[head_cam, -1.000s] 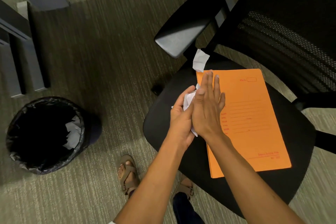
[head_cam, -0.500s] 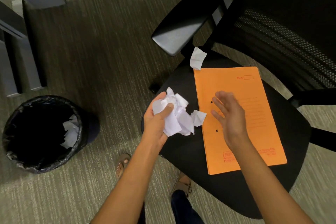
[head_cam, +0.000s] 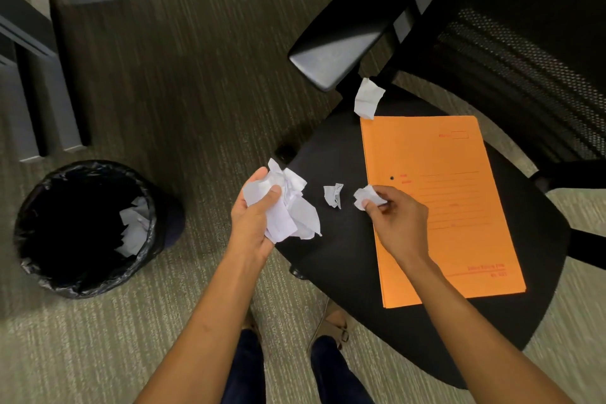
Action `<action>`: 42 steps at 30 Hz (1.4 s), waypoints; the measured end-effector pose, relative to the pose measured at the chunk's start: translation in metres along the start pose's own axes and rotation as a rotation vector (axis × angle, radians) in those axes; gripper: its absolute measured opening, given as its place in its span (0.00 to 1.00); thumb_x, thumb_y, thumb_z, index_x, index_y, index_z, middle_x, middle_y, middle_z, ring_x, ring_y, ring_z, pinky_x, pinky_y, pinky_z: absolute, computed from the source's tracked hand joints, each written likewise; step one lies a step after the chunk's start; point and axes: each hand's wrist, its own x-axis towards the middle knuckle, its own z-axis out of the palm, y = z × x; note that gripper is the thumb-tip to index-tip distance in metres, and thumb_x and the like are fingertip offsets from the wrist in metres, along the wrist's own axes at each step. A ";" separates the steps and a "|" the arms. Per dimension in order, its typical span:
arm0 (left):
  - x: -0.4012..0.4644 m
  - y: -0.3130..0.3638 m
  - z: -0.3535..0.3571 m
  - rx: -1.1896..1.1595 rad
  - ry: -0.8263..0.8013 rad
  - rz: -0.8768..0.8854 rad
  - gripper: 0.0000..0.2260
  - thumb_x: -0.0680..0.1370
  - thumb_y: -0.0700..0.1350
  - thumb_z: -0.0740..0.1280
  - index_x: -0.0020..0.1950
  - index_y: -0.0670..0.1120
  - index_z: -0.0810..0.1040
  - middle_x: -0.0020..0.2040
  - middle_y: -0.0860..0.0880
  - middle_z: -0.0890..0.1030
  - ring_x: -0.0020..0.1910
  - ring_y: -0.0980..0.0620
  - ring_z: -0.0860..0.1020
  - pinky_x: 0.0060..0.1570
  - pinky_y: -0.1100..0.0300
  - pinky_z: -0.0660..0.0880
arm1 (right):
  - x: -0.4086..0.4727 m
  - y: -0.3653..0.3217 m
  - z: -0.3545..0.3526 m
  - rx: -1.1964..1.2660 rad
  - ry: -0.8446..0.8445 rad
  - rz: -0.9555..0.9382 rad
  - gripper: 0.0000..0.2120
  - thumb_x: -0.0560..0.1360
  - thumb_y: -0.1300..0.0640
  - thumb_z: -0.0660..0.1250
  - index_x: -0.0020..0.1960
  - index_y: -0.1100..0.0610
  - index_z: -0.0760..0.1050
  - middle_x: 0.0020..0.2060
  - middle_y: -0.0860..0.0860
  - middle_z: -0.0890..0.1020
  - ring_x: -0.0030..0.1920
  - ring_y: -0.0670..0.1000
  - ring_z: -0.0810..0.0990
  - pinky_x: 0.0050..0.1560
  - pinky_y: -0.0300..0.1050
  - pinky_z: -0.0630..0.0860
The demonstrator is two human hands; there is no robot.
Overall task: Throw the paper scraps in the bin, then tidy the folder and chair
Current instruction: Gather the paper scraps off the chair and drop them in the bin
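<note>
Pinching a fallen scrap (head_cam: 369,196) now, the right hand (head_cam: 398,223) is gathering strays while the left hand (head_cam: 259,210) is clutching its wad (head_cam: 288,207); binning is getting close.

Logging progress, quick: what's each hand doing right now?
Left hand: closed on a wad of paper scraps.
Right hand: pinching a small scrap.

scraps (head_cam: 333,195) – white, crumpled, on seat | folder (head_cam: 439,207) – orange, flat
</note>
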 end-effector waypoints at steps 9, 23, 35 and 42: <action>-0.002 0.004 -0.003 -0.050 0.024 -0.001 0.16 0.76 0.38 0.73 0.56 0.59 0.83 0.57 0.51 0.82 0.55 0.47 0.81 0.41 0.53 0.82 | 0.005 -0.045 0.007 0.267 -0.224 0.099 0.04 0.71 0.53 0.78 0.45 0.47 0.85 0.56 0.41 0.83 0.57 0.41 0.79 0.58 0.35 0.71; -0.006 0.013 -0.018 -0.100 0.004 -0.004 0.18 0.75 0.38 0.72 0.61 0.55 0.80 0.61 0.47 0.79 0.57 0.45 0.79 0.39 0.54 0.82 | 0.065 -0.074 -0.006 0.495 0.065 0.333 0.13 0.68 0.60 0.80 0.40 0.50 0.77 0.39 0.51 0.86 0.38 0.47 0.83 0.40 0.42 0.79; -0.006 0.022 -0.013 -0.125 -0.008 0.009 0.18 0.75 0.38 0.72 0.61 0.55 0.80 0.61 0.48 0.79 0.57 0.44 0.78 0.38 0.52 0.82 | 0.167 -0.068 -0.003 0.309 -0.066 0.434 0.09 0.71 0.53 0.78 0.49 0.51 0.82 0.45 0.46 0.82 0.47 0.45 0.78 0.48 0.46 0.76; -0.001 0.018 -0.014 -0.125 -0.026 0.031 0.18 0.73 0.40 0.74 0.58 0.58 0.83 0.58 0.50 0.81 0.56 0.46 0.80 0.39 0.53 0.82 | 0.192 -0.065 0.021 -0.088 0.108 0.327 0.07 0.67 0.55 0.81 0.40 0.53 0.84 0.50 0.54 0.85 0.55 0.54 0.82 0.53 0.47 0.79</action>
